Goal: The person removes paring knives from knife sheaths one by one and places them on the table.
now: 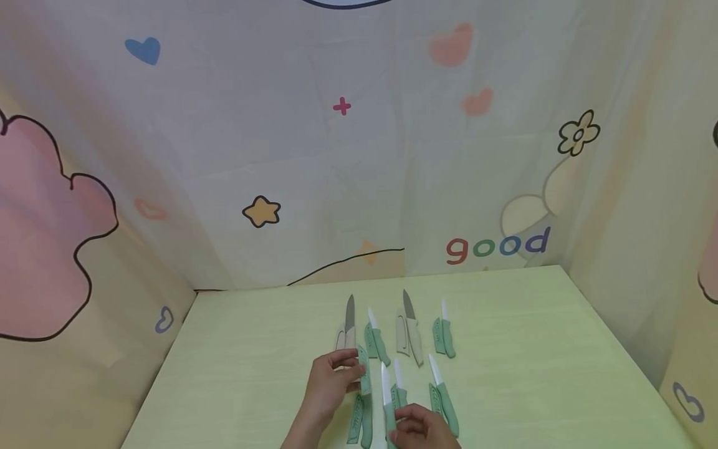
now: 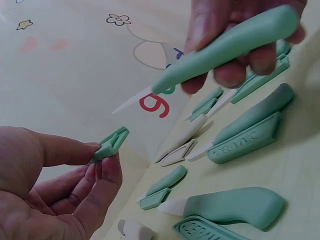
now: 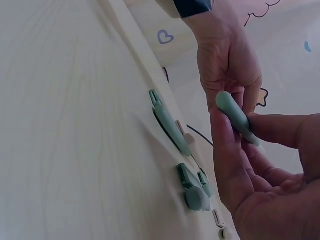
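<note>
My left hand (image 1: 330, 381) pinches a green blade sheath (image 1: 364, 373) between thumb and fingers, above the table. In the left wrist view the open end of that sheath (image 2: 116, 140) faces the knife. My right hand (image 1: 423, 427) grips a ceramic knife by its green handle (image 1: 390, 419), its white blade (image 1: 384, 378) bare and pointing away from me. Blade and sheath are apart in the left wrist view, the tip aimed toward the sheath. Seen from the right wrist, the handle (image 3: 233, 114) sits between thumb and fingers.
Several green-handled knives lie on the pale table (image 1: 521, 349), each beside a green sheath, such as the knife (image 1: 447, 408) at right. Farther back are two cream-handled knives with grey blades (image 1: 350, 315), beside cream sheaths. A printed cloth (image 1: 359, 156) hangs behind the table.
</note>
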`<action>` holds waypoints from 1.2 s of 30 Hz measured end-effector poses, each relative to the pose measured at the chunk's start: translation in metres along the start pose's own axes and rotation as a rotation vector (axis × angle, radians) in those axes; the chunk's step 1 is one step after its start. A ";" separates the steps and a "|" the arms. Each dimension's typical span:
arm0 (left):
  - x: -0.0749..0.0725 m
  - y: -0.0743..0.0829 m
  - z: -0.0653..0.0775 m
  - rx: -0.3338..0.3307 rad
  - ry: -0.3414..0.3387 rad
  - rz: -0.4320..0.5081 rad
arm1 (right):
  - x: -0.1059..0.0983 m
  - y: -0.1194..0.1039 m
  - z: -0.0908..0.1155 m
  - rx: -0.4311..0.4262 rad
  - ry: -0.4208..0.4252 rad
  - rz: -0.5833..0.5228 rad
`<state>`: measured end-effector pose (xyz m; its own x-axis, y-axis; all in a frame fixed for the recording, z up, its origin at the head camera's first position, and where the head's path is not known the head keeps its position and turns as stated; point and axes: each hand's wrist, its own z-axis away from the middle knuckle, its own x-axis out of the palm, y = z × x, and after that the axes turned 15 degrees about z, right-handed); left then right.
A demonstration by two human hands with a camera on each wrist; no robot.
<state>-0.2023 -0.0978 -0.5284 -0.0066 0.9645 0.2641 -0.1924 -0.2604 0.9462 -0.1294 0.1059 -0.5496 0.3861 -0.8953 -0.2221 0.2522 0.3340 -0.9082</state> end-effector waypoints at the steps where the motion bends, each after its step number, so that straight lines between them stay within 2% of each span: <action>1: 0.000 -0.001 0.001 -0.008 -0.003 -0.010 | 0.000 -0.001 0.000 0.012 0.017 0.005; 10: 0.008 -0.011 0.016 -0.036 -0.051 -0.040 | 0.003 0.002 -0.010 -0.058 0.073 -0.117; 18: 0.011 -0.017 0.024 -0.067 -0.080 -0.043 | 0.000 -0.009 -0.013 -0.041 0.123 -0.078; 25: 0.011 -0.023 0.029 -0.078 -0.079 -0.043 | 0.002 -0.012 -0.015 -0.013 0.154 -0.077; 36: 0.005 -0.020 0.035 -0.077 -0.091 -0.068 | 0.006 -0.012 -0.020 -0.087 0.159 -0.069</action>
<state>-0.1640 -0.0892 -0.5395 0.0972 0.9709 0.2190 -0.2640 -0.1870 0.9462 -0.1483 0.0905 -0.5469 0.2239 -0.9528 -0.2049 0.1926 0.2494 -0.9491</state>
